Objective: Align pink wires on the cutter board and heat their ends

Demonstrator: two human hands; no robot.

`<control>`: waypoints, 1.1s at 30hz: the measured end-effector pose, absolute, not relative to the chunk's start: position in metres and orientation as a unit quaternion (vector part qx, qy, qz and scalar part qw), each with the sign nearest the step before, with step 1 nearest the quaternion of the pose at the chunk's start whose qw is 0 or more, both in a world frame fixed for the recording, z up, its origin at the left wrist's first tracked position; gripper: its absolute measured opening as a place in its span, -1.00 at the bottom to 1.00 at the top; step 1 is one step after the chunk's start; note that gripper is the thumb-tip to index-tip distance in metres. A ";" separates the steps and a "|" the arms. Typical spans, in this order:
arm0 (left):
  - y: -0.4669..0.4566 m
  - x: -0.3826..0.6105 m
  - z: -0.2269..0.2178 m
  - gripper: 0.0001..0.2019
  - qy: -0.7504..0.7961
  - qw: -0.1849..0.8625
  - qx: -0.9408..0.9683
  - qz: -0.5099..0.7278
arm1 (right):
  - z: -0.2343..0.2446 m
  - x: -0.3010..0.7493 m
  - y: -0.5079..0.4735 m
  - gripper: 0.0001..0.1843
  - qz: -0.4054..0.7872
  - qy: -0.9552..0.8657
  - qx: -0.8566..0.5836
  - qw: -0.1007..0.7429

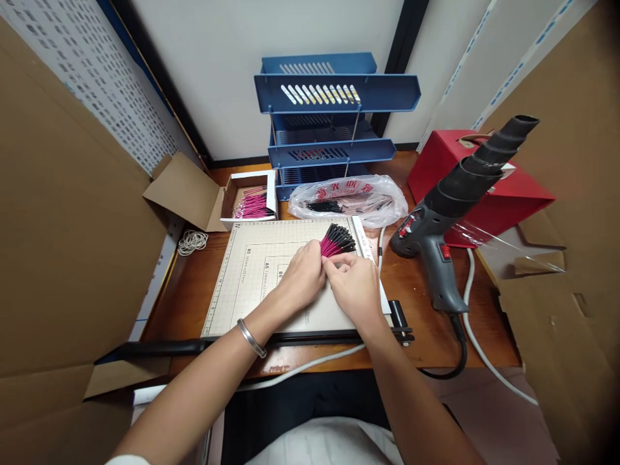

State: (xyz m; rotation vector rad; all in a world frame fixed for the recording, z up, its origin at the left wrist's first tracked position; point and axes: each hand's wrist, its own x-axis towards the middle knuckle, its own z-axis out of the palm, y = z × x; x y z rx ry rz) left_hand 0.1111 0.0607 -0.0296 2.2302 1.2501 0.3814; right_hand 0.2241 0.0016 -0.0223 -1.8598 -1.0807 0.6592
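Note:
My left hand (303, 278) is closed round a bundle of pink wires with black tips (338, 241), held just above a paper cutter board (252, 271). The black tips fan out away from me. My right hand (356, 284) is beside it, fingers pinched at the base of the same bundle. A silver bracelet (250, 338) sits on my left wrist.
An open white box of pink wires (252, 201) and a plastic bag of black pieces (349, 199) lie behind the board. A heat gun (453, 206) stands at right before a red box (479, 187). Rubber bands (192, 241) lie at left. A blue tray rack (329, 123) stands at back.

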 end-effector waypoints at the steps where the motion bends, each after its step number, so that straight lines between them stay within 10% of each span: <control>1: 0.060 0.111 -0.031 -0.83 0.470 0.274 0.827 0.146 | -0.023 0.225 0.002 -0.77 0.275 -0.428 -0.740 0.439; 33: 0.072 0.104 -0.012 -0.85 0.411 0.342 0.833 0.141 | -0.026 0.274 0.001 -0.41 0.351 -0.328 -0.659 0.578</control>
